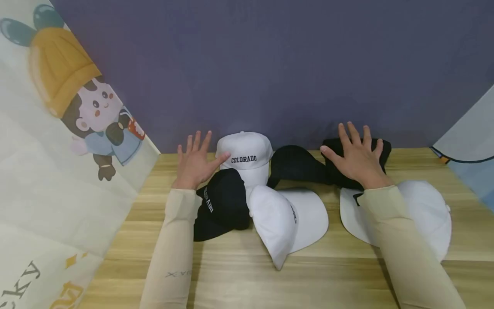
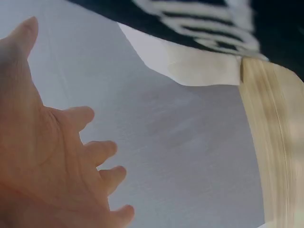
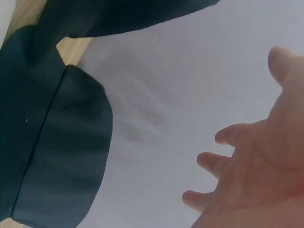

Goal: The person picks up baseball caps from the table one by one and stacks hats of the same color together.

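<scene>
My left hand has its fingers spread, just left of a white baseball cap lettered COLORADO and above a black cap with white lettering. Its palm holds nothing in the left wrist view, where the black cap's lettering shows large at the top. Over a black cap at the right, my right hand is also spread and partly hides it. In the right wrist view a gap separates that hand from the black cap. Another black cap lies between.
In front lies a white cap on its side, its brim to the right. Under my right forearm is another white cap, partly covered. The wooden tabletop ends at a dark wall. A cartoon-printed sheet borders the left.
</scene>
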